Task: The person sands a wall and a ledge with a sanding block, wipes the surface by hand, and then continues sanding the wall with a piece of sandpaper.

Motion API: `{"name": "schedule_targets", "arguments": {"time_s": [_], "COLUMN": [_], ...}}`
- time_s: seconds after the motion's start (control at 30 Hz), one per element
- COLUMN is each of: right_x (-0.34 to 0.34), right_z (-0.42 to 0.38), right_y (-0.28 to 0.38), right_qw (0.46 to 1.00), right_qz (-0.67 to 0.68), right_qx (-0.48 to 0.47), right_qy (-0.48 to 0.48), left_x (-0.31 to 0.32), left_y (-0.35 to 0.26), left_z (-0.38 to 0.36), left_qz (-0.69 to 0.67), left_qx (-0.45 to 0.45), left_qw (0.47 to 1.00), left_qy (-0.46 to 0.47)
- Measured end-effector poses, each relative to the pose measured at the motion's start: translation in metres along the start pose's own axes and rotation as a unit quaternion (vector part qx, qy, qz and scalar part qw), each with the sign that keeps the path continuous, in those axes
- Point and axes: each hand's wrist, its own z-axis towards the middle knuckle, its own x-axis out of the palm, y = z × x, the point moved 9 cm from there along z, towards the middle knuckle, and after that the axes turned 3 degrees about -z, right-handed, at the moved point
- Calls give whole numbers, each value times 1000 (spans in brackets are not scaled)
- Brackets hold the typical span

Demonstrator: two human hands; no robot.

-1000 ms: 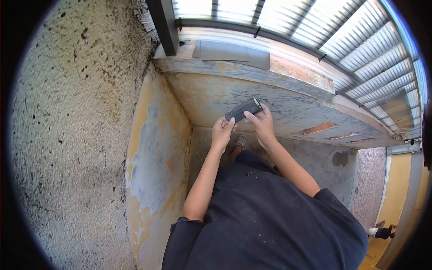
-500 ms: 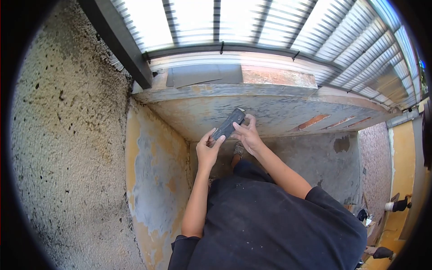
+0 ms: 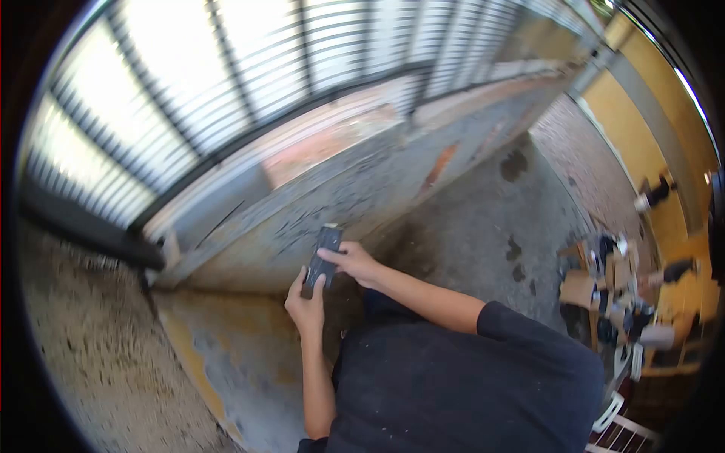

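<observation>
A dark grey sanding block [image 3: 328,239], seemingly wrapped in sandpaper, is held between both hands in front of the low wall. My left hand [image 3: 306,308] grips its lower end, with the thumb on the near face. Around its upper right side my right hand [image 3: 353,262] is closed, its thumb pressed across the face. The block stands tilted, its pale-edged top end pointing up, and looks apart from the wall. Fingers behind it are partly hidden.
The low wall [image 3: 291,238] has worn, patchy paint and a ledge carrying a grey sheet [image 3: 219,204]. Above it runs a barred metal screen [image 3: 264,60]. Rough wall [image 3: 83,340] stands at left. Cardboard boxes [image 3: 578,288] and clutter lie on the floor at right, near a white chair [image 3: 610,411].
My view has swung to the right and tilted, bringing the boxes and chair into sight. Both hands still hold the block, now turned more upright and lower left in view.
</observation>
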Motion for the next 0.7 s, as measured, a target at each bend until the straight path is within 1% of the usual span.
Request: {"name": "schedule_targets", "arguments": {"time_s": [0.03, 0.07, 0.1, 0.13, 0.17, 0.2, 0.27, 0.3, 0.37, 0.43, 0.5, 0.53, 0.57, 0.63, 0.7], "right_x": [-11, -17, -15, -16, -21, -24, -28, -37, -44, -57, -62, -67, -72, -84, -101], "right_z": [0, -8, -20, -28, -32, -34, -40, -42, -40, -39, -42, -44, -44, -38, -42], "right_y": [-5, 4, 12, 14, 19, 22, 30, 34, 33, 31, 36, 40, 44, 44, 49], "right_qw": [1000, 999, 999, 996, 995, 997, 999, 998, 999, 998, 1000, 1000, 1000, 998, 997], "right_qz": [-13, -6, 37, 81, 87, 67, 42, 49, 20, 37, -5, -14, -14, 23, 39], "right_qx": [-1, -17, 0, 17, 5, 0, -20, -31, -27, -36, -26, -27, -23, -55, -64], "right_qy": [-13, -34, -35, -33, -48, -42, -16, -35, -5, -18, 2, -2, -7, -14, -30], "left_x": [6, 13, 22, 32, 39, 48, 60, 69, 76, 90, 100, 108, 115, 129, 147], "left_y": [-7, -10, -14, -12, -10, -11, -12, -16, -17, -17, -11, -11, -10, -11, -15], "left_z": [0, 2, 3, 3, 3, 4, 5, 4, 6, 7, 13, 15, 18, 23, 27], "left_qz": [6, 14, 10, -11, -30, -32, -49, -50, -78, -102, -106, -133, -133, -134, -132], "left_qx": [-4, -6, 7, -11, -32, -23, -5, 3, -16, -19, -48, -40, -36, -64, -65], "left_qw": [1000, 999, 999, 997, 995, 993, 992, 990, 988, 982, 979, 974, 971, 968, 963], "left_qy": [16, 30, 50, 70, 89, 107, 113, 134, 133, 160, 168, 180, 196, 201, 226]}}
